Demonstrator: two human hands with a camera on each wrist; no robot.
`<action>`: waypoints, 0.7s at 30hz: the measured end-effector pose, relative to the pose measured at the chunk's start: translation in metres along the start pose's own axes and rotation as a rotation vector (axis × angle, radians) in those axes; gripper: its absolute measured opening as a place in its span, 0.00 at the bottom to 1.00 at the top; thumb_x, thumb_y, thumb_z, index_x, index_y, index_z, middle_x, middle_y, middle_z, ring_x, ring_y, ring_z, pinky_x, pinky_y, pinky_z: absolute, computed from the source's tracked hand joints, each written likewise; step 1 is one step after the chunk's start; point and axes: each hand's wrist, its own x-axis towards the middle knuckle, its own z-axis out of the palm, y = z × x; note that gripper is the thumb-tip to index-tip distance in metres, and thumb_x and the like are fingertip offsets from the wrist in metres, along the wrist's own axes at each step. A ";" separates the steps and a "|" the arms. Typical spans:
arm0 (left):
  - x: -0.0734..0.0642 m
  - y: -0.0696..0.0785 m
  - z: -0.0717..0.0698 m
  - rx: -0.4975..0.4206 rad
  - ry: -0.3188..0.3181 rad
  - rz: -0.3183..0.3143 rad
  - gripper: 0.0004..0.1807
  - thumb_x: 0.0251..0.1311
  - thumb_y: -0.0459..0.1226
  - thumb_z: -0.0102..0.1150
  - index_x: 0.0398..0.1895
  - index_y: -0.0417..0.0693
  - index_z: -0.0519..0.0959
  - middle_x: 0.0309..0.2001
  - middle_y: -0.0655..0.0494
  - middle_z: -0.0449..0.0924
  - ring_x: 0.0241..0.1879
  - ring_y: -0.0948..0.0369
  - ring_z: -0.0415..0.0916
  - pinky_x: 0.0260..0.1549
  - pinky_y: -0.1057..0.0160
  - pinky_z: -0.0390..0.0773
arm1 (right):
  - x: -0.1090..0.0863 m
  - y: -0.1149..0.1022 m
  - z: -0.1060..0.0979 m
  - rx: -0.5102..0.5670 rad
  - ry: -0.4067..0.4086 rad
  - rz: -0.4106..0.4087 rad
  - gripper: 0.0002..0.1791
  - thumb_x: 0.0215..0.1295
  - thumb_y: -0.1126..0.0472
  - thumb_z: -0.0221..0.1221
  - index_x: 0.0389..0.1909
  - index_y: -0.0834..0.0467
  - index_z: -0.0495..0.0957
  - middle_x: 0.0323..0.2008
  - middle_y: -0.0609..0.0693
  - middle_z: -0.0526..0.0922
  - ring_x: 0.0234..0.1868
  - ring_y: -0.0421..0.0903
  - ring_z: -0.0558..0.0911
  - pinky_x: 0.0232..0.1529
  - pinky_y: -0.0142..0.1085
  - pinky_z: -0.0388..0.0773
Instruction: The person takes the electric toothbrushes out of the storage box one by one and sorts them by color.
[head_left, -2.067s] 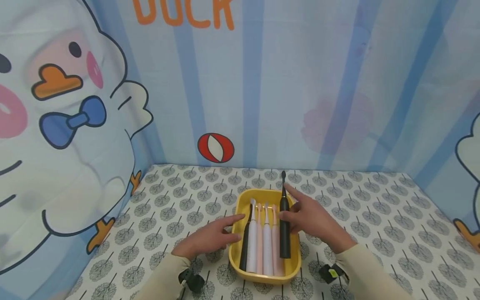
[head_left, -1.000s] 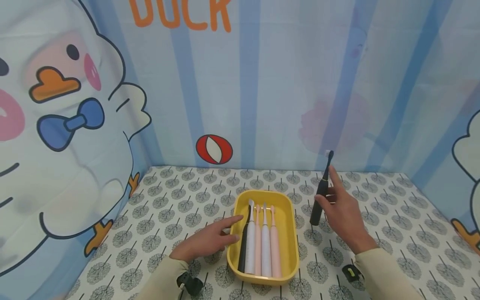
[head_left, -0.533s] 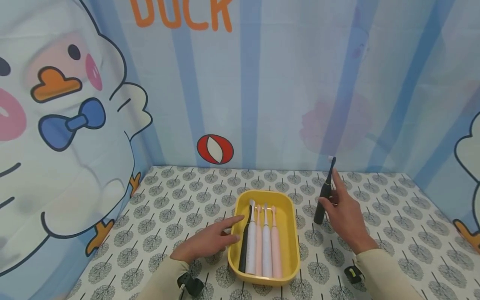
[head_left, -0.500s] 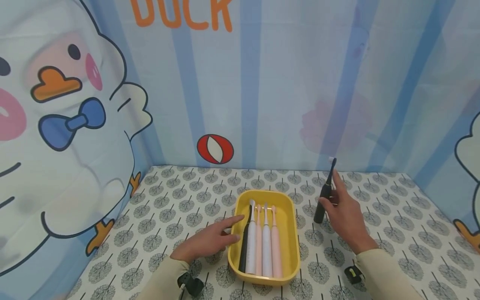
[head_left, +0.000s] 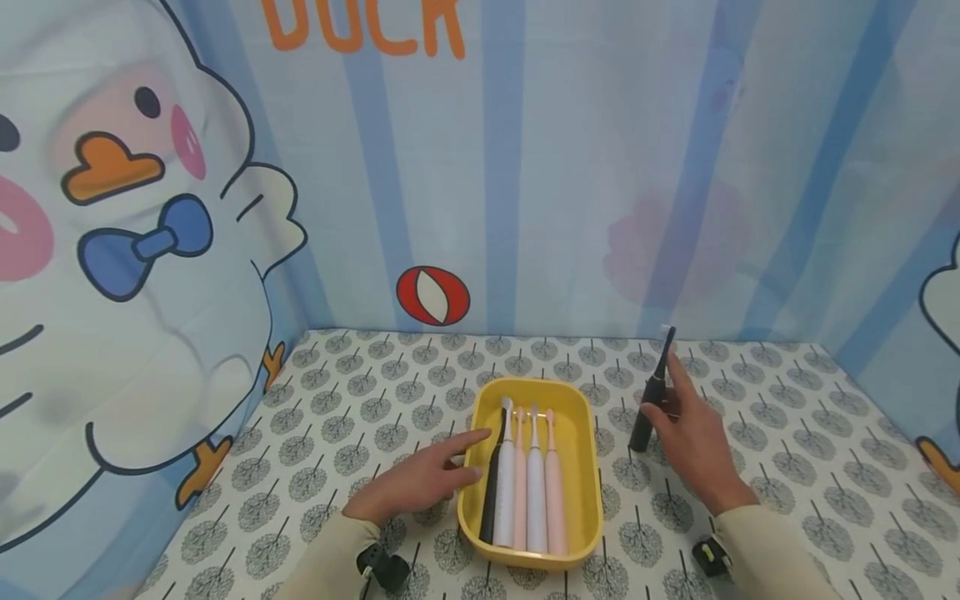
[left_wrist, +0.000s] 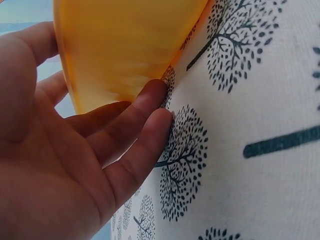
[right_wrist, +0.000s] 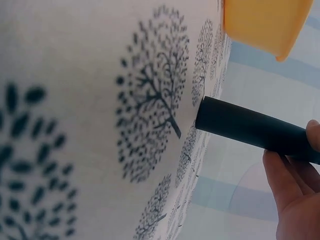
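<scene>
My right hand (head_left: 696,437) grips a black electric toothbrush (head_left: 649,408) between thumb and fingers, right of the tray. The brush stands tilted, its head up and its bristles facing left. In the right wrist view the base of its black handle (right_wrist: 240,122) is at the cloth; whether it touches, I cannot tell. My left hand (head_left: 420,477) rests at the left side of a yellow tray (head_left: 585,500), index finger over the rim. In the left wrist view several loosely bent fingers (left_wrist: 150,97) lie against the tray's outer wall. Inside, black, white and pink electric toothbrushes (head_left: 536,500) lie side by side.
A tablecloth (head_left: 360,392) with grey tree prints covers the table. Behind it hangs a blue striped curtain (head_left: 570,183) with a duck print on the left. A small camera (head_left: 708,557) is strapped to my right wrist.
My right hand has carried the black toothbrush from above the tray's right side out to the right, then lowered it slightly. My left hand has stayed at the tray.
</scene>
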 end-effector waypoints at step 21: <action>-0.002 0.000 0.001 0.010 0.011 0.016 0.28 0.64 0.52 0.49 0.67 0.75 0.57 0.67 0.58 0.57 0.56 0.55 0.68 0.42 0.59 0.74 | -0.007 -0.003 0.000 -0.019 0.008 -0.007 0.45 0.63 0.60 0.59 0.73 0.44 0.40 0.48 0.62 0.77 0.44 0.59 0.79 0.43 0.52 0.74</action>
